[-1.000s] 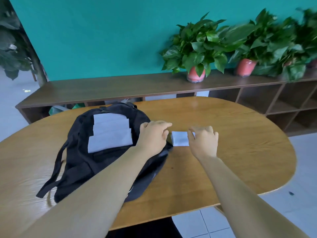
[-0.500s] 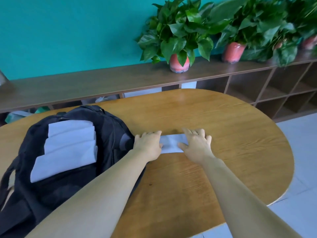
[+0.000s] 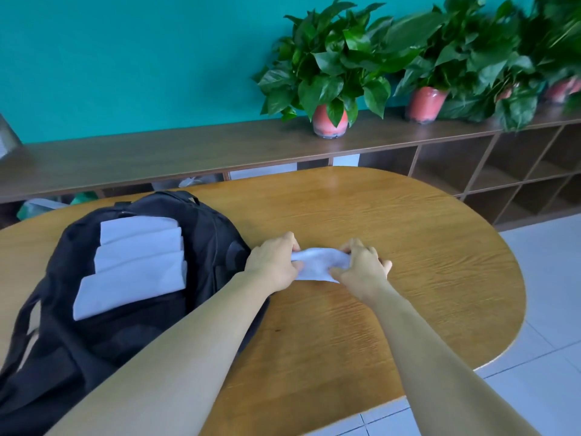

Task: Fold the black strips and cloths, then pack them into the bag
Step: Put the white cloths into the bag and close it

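A black backpack (image 3: 132, 335) lies flat on the left of the wooden table (image 3: 408, 247). Several folded white cloths (image 3: 132, 272) are stacked in overlapping steps on top of it. Just right of the bag, a small white cloth (image 3: 319, 264) is lifted slightly off the table. My left hand (image 3: 273, 262) pinches its left end and my right hand (image 3: 361, 269) pinches its right end. The cloth bows upward between them. No black strips are in view.
A long dark wooden shelf unit (image 3: 220, 152) runs behind the table along a teal wall. Potted green plants (image 3: 330, 73) in pink pots stand on it to the right. White tiled floor (image 3: 550, 309) lies beyond the table's rounded right edge.
Both hands went from pressing flat on the small white cloth to pinching its ends and lifting it. The camera view has moved closer and shifted left over the bag.
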Action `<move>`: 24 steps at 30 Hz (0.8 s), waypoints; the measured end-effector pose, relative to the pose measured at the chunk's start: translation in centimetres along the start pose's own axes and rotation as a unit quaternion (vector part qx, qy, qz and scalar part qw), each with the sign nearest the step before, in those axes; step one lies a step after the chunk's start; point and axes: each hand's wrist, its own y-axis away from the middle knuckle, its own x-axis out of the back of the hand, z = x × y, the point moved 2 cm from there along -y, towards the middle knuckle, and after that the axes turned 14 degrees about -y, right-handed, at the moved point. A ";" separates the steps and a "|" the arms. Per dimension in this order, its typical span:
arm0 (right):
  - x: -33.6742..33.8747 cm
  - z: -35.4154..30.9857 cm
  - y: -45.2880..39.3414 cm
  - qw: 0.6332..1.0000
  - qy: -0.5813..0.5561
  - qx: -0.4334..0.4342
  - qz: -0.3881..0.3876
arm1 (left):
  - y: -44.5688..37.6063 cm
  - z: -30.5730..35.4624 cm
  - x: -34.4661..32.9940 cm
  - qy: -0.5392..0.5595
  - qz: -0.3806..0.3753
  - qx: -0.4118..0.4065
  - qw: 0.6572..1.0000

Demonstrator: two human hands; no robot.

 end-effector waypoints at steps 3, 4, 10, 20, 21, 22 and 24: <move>1.0 -1.4 1.9 0.999 -0.036 0.028 0.028 | 1.7 -0.5 1.8 0.061 0.017 -0.010 0.998; 1.5 -2.2 2.5 0.998 -0.048 0.034 0.034 | 2.4 -0.9 2.6 0.089 0.024 -0.010 0.996; 2.0 -9.6 5.7 0.992 -0.071 0.105 0.022 | 8.2 -5.8 7.9 0.256 0.103 0.007 0.961; -7.6 -20.3 10.2 0.979 -0.088 0.110 -0.146 | 18.6 -19.4 10.0 0.459 0.100 0.211 0.857; -8.5 -20.5 10.4 0.979 -0.079 0.101 -0.157 | 19.1 -20.0 9.5 0.465 0.095 0.221 0.852; -9.2 -20.4 10.6 0.980 -0.065 0.091 -0.164 | 19.5 -20.4 9.0 0.465 0.088 0.228 0.851; -10.2 -19.9 10.9 0.981 -0.038 0.071 -0.175 | 19.9 -20.8 7.8 0.452 0.081 0.238 0.856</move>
